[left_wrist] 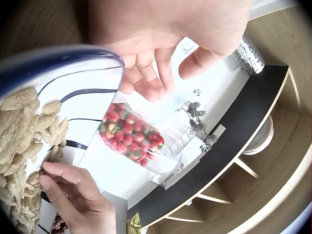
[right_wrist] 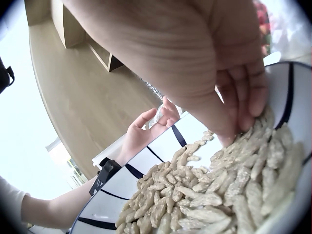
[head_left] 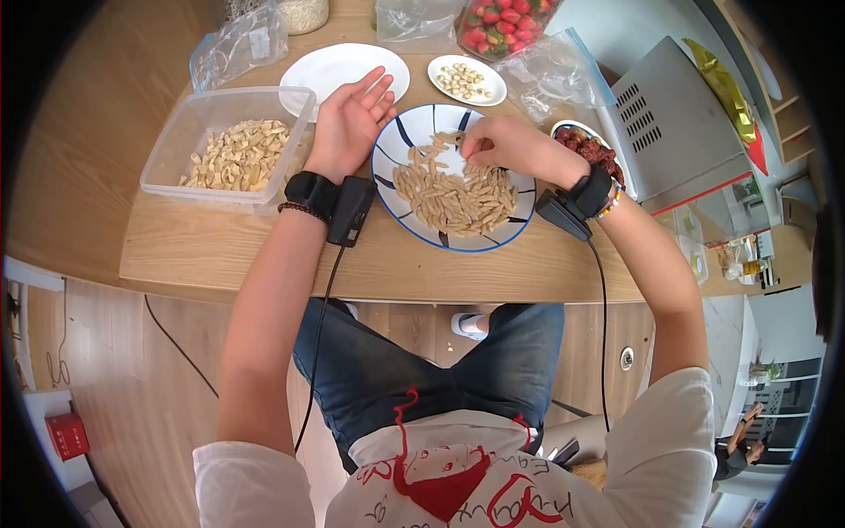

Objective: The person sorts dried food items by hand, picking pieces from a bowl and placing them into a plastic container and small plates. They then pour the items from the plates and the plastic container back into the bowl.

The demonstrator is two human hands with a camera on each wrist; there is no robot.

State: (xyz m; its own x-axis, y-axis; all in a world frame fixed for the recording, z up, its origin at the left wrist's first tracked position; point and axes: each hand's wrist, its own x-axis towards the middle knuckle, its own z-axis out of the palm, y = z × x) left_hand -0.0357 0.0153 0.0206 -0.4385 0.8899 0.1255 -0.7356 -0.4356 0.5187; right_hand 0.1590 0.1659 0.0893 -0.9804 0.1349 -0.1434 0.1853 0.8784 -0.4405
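Observation:
A white bowl (head_left: 392, 176) with dark stripes and a blue rim holds many elongated tan pieces (head_left: 458, 202). At its upper right my right hand (head_left: 519, 145) has thumb and fingertips together among the pieces; in the right wrist view the fingers (right_wrist: 251, 105) reach down into the pile, and what lies between them is mostly hidden. To the left of the bowl my left hand (head_left: 352, 123) is palm up, fingers loosely bent, holding nothing. The left wrist view shows this left hand (left_wrist: 165, 44) above the bowl's edge (left_wrist: 109, 63).
A plastic tub (head_left: 167, 158) of pale chopped pieces stands at left. Behind are a white plate (head_left: 321, 70), a small dish (head_left: 488, 88) of pale round pieces, strawberries (head_left: 506, 26) and plastic bags (head_left: 559, 75). Dark red dried fruit (head_left: 590, 150) sits at right, beside a grey metal box (head_left: 664, 114).

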